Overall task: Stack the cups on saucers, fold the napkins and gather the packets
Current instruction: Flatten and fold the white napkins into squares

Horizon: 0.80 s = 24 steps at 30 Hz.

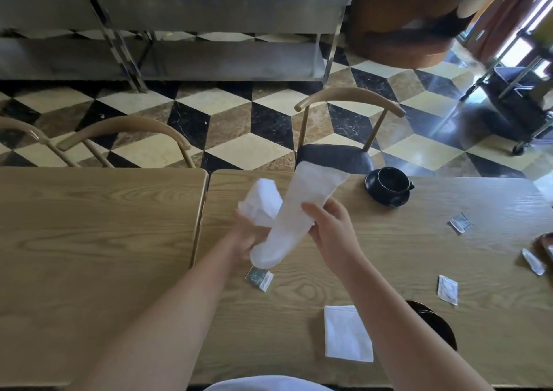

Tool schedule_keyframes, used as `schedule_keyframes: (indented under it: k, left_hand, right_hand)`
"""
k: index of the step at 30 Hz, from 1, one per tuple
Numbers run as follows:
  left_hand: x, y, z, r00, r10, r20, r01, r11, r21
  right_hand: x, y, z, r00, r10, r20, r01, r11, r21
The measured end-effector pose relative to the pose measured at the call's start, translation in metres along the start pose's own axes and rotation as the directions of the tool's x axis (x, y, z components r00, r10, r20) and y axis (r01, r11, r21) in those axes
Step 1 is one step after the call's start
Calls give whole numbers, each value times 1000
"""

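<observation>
Head view: both hands are up over the table (419, 241), working a white napkin (299, 208). The right hand (332, 232) has its fingers pinched on the cloth's long middle; the left hand (248, 238) grips the lower end, fingers wrapped under. A folded napkin (347, 333) lies flat near the front edge. A black cup (392, 181) sits on its saucer (386, 199) at the far edge. Packets (259, 277) lie scattered, more off to the right
</observation>
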<state>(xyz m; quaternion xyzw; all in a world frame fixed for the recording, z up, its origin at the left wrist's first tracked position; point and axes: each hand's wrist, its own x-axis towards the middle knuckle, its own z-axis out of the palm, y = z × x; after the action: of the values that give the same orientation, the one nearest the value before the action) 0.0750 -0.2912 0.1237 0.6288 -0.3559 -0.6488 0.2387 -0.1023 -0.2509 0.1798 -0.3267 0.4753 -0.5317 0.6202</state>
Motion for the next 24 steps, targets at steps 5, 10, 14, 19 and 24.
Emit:
schedule_keyframes:
  k: [5, 10, 14, 19, 24]
  left_hand:
    - [-21, -43, 25, 964, -267, 3, 253, 918, 305]
    - [-13, -85, 36, 926, -366, -90, 377, 912, 162]
    - [-5, -88, 19, 887, -462, -5, 380, 735, -561]
    - [17, -53, -18, 917, -397, -33, 188, 504, -843]
    - [15, 75, -40, 998, -59, -15, 13, 446, -895]
  right_hand:
    - [-17, 35, -3, 983, 181, -32, -179, 982, 55]
    - [-28, 51, 1, 977, 192, -92, -199, 977, -78]
    - [-23, 44, -5, 962, 150, -228, -159, 987, -19]
    - [15, 9, -24, 912, 126, -390, -89, 990, 111]
    - [59, -79, -29, 932, -19, -362, 108, 968, 227]
